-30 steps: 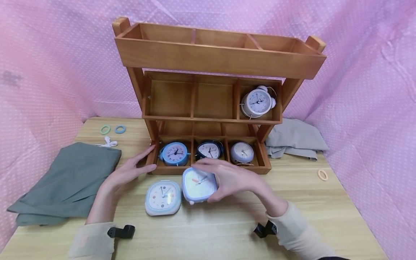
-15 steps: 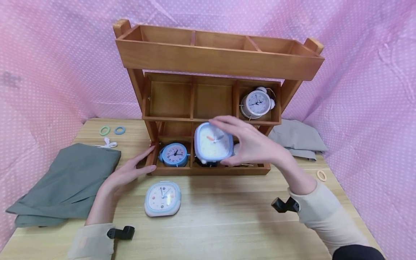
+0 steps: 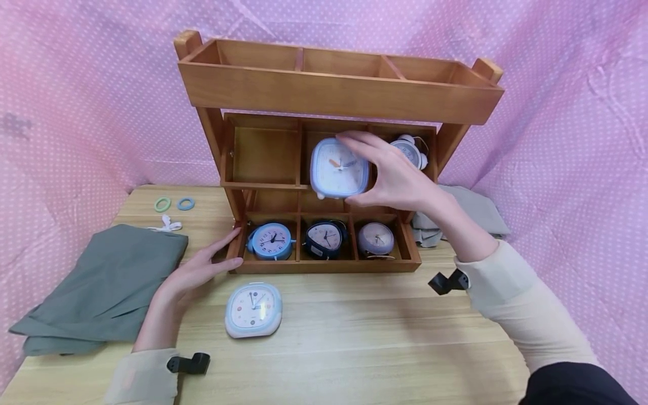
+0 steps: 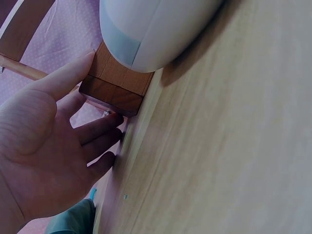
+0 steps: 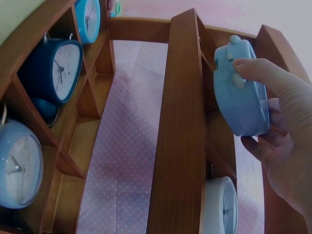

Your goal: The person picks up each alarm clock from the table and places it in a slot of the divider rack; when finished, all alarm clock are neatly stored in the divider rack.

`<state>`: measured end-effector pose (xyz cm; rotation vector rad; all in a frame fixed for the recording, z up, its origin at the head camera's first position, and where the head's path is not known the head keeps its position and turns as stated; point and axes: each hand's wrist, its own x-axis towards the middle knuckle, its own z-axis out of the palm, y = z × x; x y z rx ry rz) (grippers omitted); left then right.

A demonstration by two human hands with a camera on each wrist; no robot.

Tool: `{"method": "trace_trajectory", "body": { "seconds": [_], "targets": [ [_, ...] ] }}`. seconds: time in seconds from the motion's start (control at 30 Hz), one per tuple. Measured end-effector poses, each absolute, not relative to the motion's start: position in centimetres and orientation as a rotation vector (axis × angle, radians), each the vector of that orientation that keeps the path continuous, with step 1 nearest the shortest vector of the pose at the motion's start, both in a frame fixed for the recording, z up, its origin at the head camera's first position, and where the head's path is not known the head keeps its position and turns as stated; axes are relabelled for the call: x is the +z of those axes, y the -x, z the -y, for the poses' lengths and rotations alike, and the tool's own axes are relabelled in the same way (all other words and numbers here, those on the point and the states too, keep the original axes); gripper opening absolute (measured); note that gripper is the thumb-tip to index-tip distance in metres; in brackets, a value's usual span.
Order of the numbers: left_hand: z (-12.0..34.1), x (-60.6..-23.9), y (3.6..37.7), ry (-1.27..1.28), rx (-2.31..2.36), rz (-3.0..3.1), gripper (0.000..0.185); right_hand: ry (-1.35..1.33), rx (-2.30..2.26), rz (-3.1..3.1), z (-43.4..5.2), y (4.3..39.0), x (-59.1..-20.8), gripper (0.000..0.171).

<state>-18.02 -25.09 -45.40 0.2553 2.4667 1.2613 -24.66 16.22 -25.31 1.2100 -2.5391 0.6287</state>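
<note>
My right hand (image 3: 395,174) grips a square alarm clock (image 3: 338,171) with a light blue rim between thumb and fingers. It is in front of the middle compartment of the shelf's (image 3: 344,90) second tier. In the right wrist view the thumb lies on the back of the held alarm clock (image 5: 239,87), beside its small knobs. My left hand (image 3: 194,273), fingers spread, touches the left end of the bottom tier; in the left wrist view its thumb meets the wooden corner (image 4: 114,92). Right of that hand, a rounded white and pale-blue clock (image 3: 253,309) lies on the table.
Bottom-tier compartments hold a blue alarm clock (image 3: 271,241), a dark one (image 3: 325,239) and a lavender one (image 3: 376,239). A white twin-bell clock (image 3: 407,152) sits upper right, partly hidden. Green cloth (image 3: 111,287) lies left, grey cloth (image 3: 460,214) right. Small rings (image 3: 162,204) lie back left.
My right hand has lifted the square alarm clock from near the table, past the bottom tier, up to the second tier's middle compartment. The left hand has stayed in place.
</note>
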Motion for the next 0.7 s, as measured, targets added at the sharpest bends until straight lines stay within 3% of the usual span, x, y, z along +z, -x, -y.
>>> {"method": "trace_trajectory", "body": {
  "seconds": [0.7],
  "targets": [
    [25.2, -45.5, 18.1, -0.256, 1.264, -2.465, 0.081, -1.087, 0.578, 2.689, -15.2, 28.2, -24.6, 0.102]
  ]
}}
